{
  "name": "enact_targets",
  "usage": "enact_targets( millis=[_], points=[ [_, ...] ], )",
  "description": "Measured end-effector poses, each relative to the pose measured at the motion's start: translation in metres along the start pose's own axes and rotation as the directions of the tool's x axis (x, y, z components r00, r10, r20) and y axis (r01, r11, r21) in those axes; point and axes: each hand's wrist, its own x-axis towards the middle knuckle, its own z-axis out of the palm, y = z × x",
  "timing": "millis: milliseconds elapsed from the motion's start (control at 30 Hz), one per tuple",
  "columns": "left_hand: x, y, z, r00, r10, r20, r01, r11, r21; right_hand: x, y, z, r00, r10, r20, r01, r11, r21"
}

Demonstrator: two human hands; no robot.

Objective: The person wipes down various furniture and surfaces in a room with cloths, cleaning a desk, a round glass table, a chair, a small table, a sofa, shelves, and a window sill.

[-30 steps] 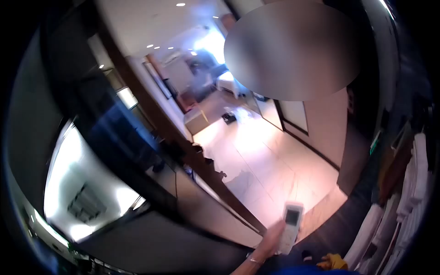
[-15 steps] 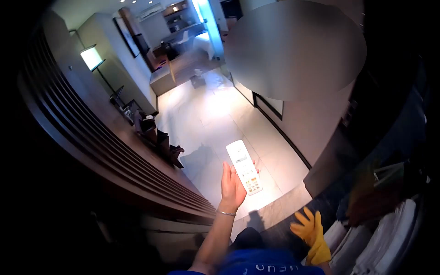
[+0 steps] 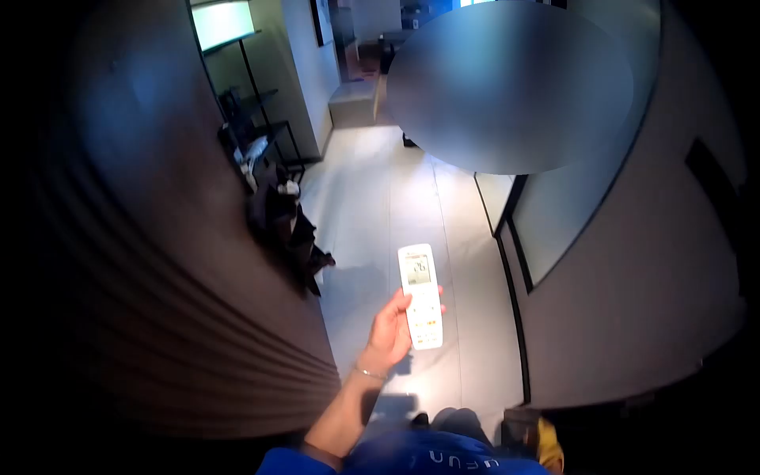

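In my left hand is a white air-conditioner remote control, held upright with its face toward me. My thumb lies on its left edge near the buttons, and fingertips show at its right side. Dark digits that look like 26 stand on its lit screen, with orange and grey buttons lower down. At the bottom right edge, my right hand wears a yellow rubber glove. Only part of that glove shows, low beside my blue shirt, and its fingers cannot be made out.
A pale tiled floor runs ahead between a ribbed dark wall on the left and a wall with a framed panel on the right. Dark bags and a lit lamp stand along the left side. A blurred oval hides the upper right.
The view has moved forward into the hallway. The remote's screen now shows digits, and my left thumb rests at its edge. My gloved right hand, spread before, has dropped mostly out of sight.
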Motion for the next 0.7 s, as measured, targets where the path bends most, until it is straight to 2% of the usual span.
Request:
enact_targets(
  millis=[167,300,367,467,533,633,700],
  points=[
    [0.106,0.027,-0.009,0.997,0.048,-0.055,-0.035,0.975,0.219,0.050,-0.017,0.008,0.962,0.231,-0.142,-0.240,0.969,-0.049],
    [0.204,0.032,-0.015,0.960,0.160,-0.232,-0.038,0.889,0.457,0.151,-0.078,0.048,0.952,0.286,-0.112,-0.298,0.947,-0.116],
    [0.264,0.035,-0.034,0.928,0.215,-0.304,-0.076,0.909,0.409,0.221,-0.124,0.077,0.963,0.265,-0.056,-0.270,0.947,-0.171],
    [0.339,0.049,-0.061,0.898,0.282,-0.337,-0.108,0.885,0.452,0.342,-0.210,0.142,0.984,0.158,0.087,-0.128,0.951,-0.280],
    [0.372,0.061,-0.079,0.866,0.358,-0.351,-0.144,0.848,0.510,0.431,-0.288,0.211,0.962,-0.017,0.272,0.110,0.938,-0.329],
    [0.419,0.104,-0.102,0.762,0.465,-0.451,-0.194,0.828,0.526,0.539,-0.436,0.369,0.787,-0.311,0.533,0.504,0.822,-0.265],
    [0.453,0.135,-0.134,0.698,0.523,-0.489,-0.223,0.808,0.545,0.588,-0.514,0.486,0.806,-0.367,0.465,0.540,0.777,-0.323]
  ],
)
